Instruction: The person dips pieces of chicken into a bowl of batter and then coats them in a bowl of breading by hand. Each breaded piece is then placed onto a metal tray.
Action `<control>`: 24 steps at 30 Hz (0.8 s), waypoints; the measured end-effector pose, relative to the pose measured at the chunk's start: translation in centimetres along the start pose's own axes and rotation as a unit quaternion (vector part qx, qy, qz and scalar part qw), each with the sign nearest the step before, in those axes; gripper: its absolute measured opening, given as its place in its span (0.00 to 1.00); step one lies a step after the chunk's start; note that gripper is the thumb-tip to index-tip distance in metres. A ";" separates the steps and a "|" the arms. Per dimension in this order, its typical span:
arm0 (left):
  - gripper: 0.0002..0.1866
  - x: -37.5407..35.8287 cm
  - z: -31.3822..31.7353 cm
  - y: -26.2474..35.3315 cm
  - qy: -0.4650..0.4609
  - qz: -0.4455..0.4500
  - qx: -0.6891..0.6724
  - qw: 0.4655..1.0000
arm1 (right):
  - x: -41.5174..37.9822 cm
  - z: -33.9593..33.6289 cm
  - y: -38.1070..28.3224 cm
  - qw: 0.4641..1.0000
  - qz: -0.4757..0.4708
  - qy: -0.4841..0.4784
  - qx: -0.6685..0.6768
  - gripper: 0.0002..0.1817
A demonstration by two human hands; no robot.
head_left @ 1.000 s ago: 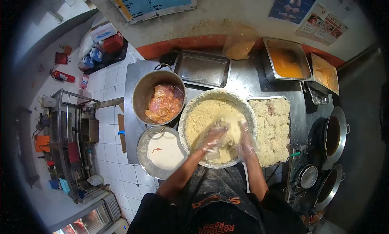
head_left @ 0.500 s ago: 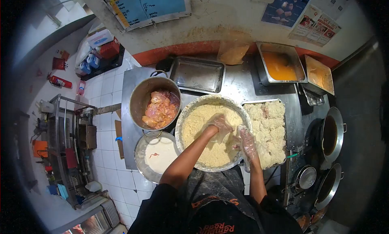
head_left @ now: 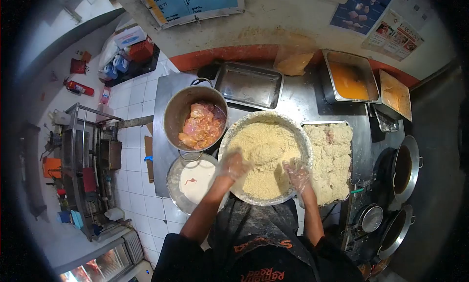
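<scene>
far left on the worktop (head_left: 298, 98) stands the pot (head_left: 172, 117) of raw chicken (head_left: 202, 125), and just below it the batter bowl (head_left: 172, 183), its rim tucked under the pot's handle. the left hand (head_left: 233, 164) (gloved in thin plastic) sits at the near-left rim of the crumb bowl (head_left: 307, 144), right where that rim meets the batter bowl, so it is the hand closer to batter and chicken; the chicken lies up and to the left of its fingers, with the batter bowl between. its fingers look loosely curled, but whether they hold anything i cannot tell, since the glove and the crumbs blur it. the crumbs (head_left: 264, 150) are heaped toward the middle and far side of the bowl, ahead of both hands. the right hand (head_left: 298, 174), also gloved, rests at the near-right rim, fingers spread and holding nothing visible. just to its right, touching the bowl, is the tray (head_left: 349, 123) of coated pieces (head_left: 332, 155), so this hand is the nearer one to the tray. nothing stands between either hand and the crumbs. farther back are an empty pan (head_left: 249, 84) and a sauce pan (head_left: 349, 79); woks sit at far right.
</scene>
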State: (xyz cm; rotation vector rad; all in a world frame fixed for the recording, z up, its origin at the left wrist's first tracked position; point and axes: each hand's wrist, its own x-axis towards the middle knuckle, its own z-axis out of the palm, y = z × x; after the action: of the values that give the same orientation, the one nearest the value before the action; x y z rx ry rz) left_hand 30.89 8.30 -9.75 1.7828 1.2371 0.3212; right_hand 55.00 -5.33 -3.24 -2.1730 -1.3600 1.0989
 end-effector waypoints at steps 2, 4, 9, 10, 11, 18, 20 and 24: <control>0.32 -4.0 -3.9 8.7 -0.161 -0.118 0.176 0.964 | -0.5 1.5 -1.0 0.994 0.026 0.089 -0.052 0.36; 0.32 -5.7 2.6 1.7 -0.143 -0.062 0.191 0.969 | 1.0 4.7 4.1 0.997 -0.030 0.031 -0.067 0.40; 0.36 -5.7 3.4 6.0 -0.211 -0.106 0.110 0.965 | 1.2 3.3 -2.4 0.985 0.161 -0.060 0.032 0.43; 0.36 -5.6 3.9 4.8 -0.208 -0.105 0.110 0.966 | 0.7 2.9 -2.6 0.985 0.159 -0.058 0.031 0.43; 0.35 -5.3 4.9 3.0 -0.202 -0.076 0.045 0.975 | 0.1 2.6 -2.6 0.976 0.150 -0.069 0.140 0.44; 0.27 -6.3 -0.5 9.7 -0.031 -0.119 -0.552 0.825 | -0.1 -1.3 -3.7 0.918 0.160 -0.019 0.363 0.34; 0.27 -5.1 0.0 6.1 -0.046 -0.047 -0.307 0.949 | 2.1 0.6 -1.8 0.892 -0.163 0.093 0.411 0.27; 0.25 -5.1 -1.2 6.2 0.088 0.023 -0.063 0.994 | 8.3 -0.5 -7.2 0.981 -0.147 0.019 0.123 0.23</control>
State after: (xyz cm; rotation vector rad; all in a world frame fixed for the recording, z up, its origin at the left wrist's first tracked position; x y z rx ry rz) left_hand 31.51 4.10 -2.78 1.7051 1.2707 0.5815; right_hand 53.07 5.42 -1.86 -1.7459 -1.3910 1.0428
